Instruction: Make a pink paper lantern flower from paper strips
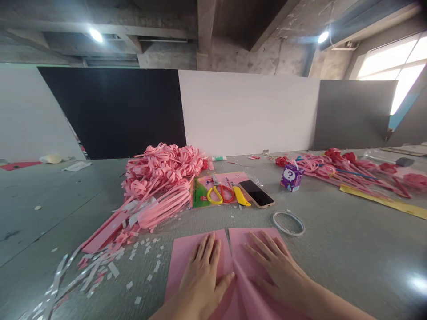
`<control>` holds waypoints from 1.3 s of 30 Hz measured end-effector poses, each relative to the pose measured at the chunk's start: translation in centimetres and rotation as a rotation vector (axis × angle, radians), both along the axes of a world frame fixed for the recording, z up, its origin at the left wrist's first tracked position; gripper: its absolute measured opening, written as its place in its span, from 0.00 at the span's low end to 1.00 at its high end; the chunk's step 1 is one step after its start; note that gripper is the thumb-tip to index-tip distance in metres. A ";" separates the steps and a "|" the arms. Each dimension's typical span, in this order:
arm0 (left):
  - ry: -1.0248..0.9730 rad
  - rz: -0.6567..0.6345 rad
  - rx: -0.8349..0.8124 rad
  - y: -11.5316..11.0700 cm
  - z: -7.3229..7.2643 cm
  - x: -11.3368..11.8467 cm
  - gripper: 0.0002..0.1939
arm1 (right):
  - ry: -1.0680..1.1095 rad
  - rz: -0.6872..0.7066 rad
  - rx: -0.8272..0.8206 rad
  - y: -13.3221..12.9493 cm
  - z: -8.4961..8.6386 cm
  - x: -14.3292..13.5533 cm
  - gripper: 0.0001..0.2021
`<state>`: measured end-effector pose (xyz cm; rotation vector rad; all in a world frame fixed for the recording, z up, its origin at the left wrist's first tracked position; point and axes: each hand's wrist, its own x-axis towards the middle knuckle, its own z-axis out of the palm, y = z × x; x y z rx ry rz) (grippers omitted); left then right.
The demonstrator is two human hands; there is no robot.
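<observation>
Pink paper (180, 262) lies on the grey table at the bottom centre, with a narrow gap between its left and right parts at the far edge. My left hand (205, 275) rests flat on the left part, fingers a little apart and thumb out toward the middle. On the right part, my right hand (275, 266) is spread palm down. The paper rises in a slight crease between the hands. Neither hand grips anything.
Beyond the paper are scissors (222, 194), a yellow cutter (240, 196), a phone (256, 194) and a tape roll (288, 223). Pink paper strips (163, 173) heap up at left, near white scraps. A purple box (292, 178) and pink paper flowers (333, 166) are at right.
</observation>
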<state>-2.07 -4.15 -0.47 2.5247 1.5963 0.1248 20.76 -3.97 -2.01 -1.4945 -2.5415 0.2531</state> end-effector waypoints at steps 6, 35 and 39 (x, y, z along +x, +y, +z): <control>-0.068 -0.026 0.091 0.5 0.0 -0.2 0.36 | 0.020 0.033 -0.032 0.6 0.8 0.5 0.27; -0.011 -0.013 0.052 -0.2 -0.1 -0.2 0.38 | 0.028 0.015 -0.028 -0.2 0.4 0.0 0.27; -0.019 -0.025 0.127 -0.3 0.1 0.3 0.30 | 0.092 0.037 -0.005 0.0 1.0 -0.1 0.28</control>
